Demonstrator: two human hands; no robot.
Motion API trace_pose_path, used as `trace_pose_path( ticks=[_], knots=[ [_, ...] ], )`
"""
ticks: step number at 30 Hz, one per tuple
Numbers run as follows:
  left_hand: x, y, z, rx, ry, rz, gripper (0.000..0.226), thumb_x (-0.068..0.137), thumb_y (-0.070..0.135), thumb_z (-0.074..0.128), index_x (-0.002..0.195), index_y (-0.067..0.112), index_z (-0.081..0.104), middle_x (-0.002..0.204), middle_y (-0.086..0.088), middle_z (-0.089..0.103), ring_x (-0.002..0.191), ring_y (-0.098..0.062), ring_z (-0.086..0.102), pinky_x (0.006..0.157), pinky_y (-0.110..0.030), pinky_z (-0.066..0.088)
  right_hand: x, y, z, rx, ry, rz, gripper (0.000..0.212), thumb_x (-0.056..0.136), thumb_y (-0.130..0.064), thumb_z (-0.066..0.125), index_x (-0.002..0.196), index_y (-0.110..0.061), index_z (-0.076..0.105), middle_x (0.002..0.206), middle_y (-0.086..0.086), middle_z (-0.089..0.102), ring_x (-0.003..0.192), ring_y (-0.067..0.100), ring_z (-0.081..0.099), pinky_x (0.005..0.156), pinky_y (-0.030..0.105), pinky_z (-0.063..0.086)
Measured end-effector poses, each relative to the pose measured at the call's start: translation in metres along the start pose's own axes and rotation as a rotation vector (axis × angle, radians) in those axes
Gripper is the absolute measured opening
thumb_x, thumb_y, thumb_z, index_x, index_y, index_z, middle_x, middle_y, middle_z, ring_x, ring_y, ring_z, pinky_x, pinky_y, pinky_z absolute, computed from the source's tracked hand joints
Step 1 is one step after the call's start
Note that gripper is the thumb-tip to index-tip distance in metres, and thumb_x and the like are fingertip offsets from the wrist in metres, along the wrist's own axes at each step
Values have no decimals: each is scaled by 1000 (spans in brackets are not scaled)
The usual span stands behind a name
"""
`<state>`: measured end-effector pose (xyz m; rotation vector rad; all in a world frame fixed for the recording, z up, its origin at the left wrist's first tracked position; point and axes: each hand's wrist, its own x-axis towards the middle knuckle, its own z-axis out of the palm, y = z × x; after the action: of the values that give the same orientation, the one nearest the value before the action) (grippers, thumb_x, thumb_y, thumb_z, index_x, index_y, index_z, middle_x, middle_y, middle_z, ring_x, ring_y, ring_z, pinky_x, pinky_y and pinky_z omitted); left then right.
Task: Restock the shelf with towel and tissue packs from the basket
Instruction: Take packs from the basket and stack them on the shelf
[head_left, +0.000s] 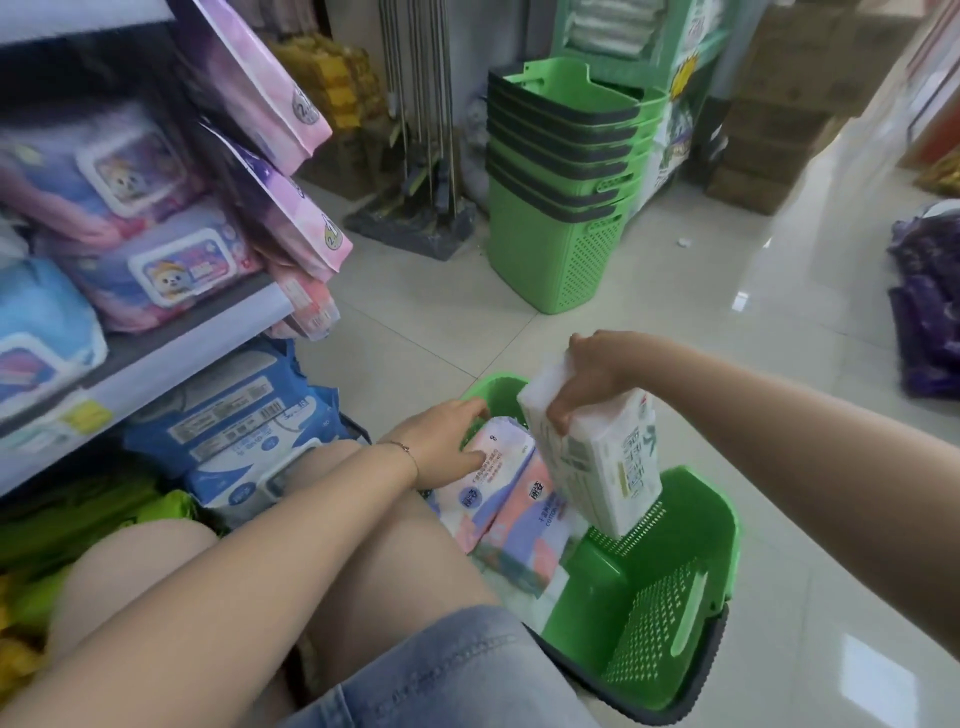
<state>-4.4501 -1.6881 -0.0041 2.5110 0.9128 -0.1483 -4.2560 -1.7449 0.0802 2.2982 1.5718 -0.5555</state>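
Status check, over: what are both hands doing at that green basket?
Right hand grips white-and-green tissue pack, held over green plastic basket. Left hand grips pink-and-purple pack inside. Path to grey shelf looks open.

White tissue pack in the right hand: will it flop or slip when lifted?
Probably light: the right hand holds the white tissue pack alone by its top. Likely stiffish: it hangs tilted without sagging. Glossy wrap may slip.

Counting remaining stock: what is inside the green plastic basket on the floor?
Two pink-and-purple soft packs, the left hand gripping one, lie in the green plastic basket; the right hand holds a white green-printed tissue pack above. Anything beneath them is covered.
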Motion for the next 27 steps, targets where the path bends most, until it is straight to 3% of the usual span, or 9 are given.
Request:
trace_pose_path(
  ticks=[5,10,13,15,18,22,25,27],
  knots=[
    [-16,-13,-20,-140,79,-88,65,83,40,67,137,19,37,123,-5,51,88,-15,47,80,-26,41,-6,-26,-29,92,111,-93,106,49,-69,74,131,-10,42,110,6,52,94,27,54,82,36,52],
    [-31,-26,-45,-380,242,-305,36,92,27,56,125,15,47,113,-6,56,87,-21,57,76,-29,45,-21,-55,-44,102,359,-207,87,47,-70,73,109,-19,39,96,2,45,83,22,48,70,33,43],
    [-42,-29,-66,-900,265,-495,20,98,21,45,115,13,54,106,-12,60,72,-25,66,53,-24,43,-33,-77,-51,61,531,-289,84,53,-69,72,112,-17,42,98,0,41,88,20,41,75,35,37],
    [-52,-28,-81,-1264,261,-564,29,98,30,48,118,10,52,107,-17,63,71,-28,68,48,-22,40,-39,-92,-55,36,625,-321,86,53,-70,71,113,-15,42,99,-1,40,93,21,41,78,37,35],
    [-66,-30,-101,-1569,276,-517,51,85,57,56,107,12,54,106,-20,66,78,-34,70,56,-26,44,-44,-116,-58,-70,759,-352,91,50,-75,69,112,-13,42,103,2,42,98,25,43,76,38,29],
    [-84,-25,-126,-1712,301,-398,60,64,70,63,91,17,61,76,-6,63,57,-22,61,56,-24,43,-54,-149,-58,-215,930,-430,99,52,-76,65,119,-5,46,107,8,49,95,30,45,71,39,27],
    [-97,-29,-138,-1789,300,-340,71,53,71,64,100,19,67,84,-7,66,75,-22,62,72,-31,48,-62,-170,-51,-310,1013,-469,95,54,-52,69,129,2,46,107,15,53,91,33,50,70,40,35],
    [-107,-34,-141,-1804,314,-324,60,54,67,64,88,17,67,75,-7,66,67,-22,63,67,-31,50,-67,-179,-44,-349,1076,-497,84,58,-33,63,132,3,44,108,17,54,90,34,51,68,40,37]
  ],
)
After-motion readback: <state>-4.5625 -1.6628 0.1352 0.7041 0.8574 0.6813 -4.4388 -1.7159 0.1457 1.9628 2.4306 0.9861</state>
